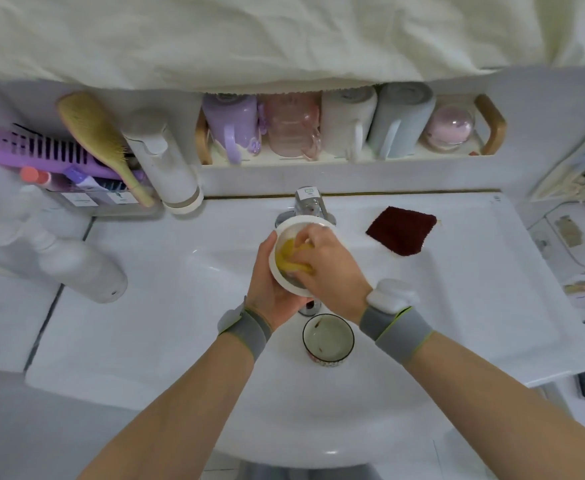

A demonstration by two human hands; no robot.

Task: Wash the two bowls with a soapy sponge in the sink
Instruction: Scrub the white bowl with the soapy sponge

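2 bowls in play, and only 1 is getting the scrub right now. Left hand (273, 289) cups the white bowl (286, 252) from underneath and the left side, fingers curled round its wall, holding it tilted over the sink (152, 341) just near the tap (306, 206). Right hand (325, 261) is down inside it, fingers bunched on the yellow sponge (293, 259) and pressing it against the inner wall. The second bowl, the dark-rimmed bowl (328, 339), sits upright in the basin near the person, just near the drain, looking unwashed, with marks inside.

Risk here? A soapy bowl is a slick bowl, and that left grip covers only 1 side; a hard push from the sponge could pop it loose and drop it onto the dark-rimmed bowl directly below. Chips on both, I'd judge. Off to the right, a dark red cloth (402, 233) lies on the sink ledge, well apart.
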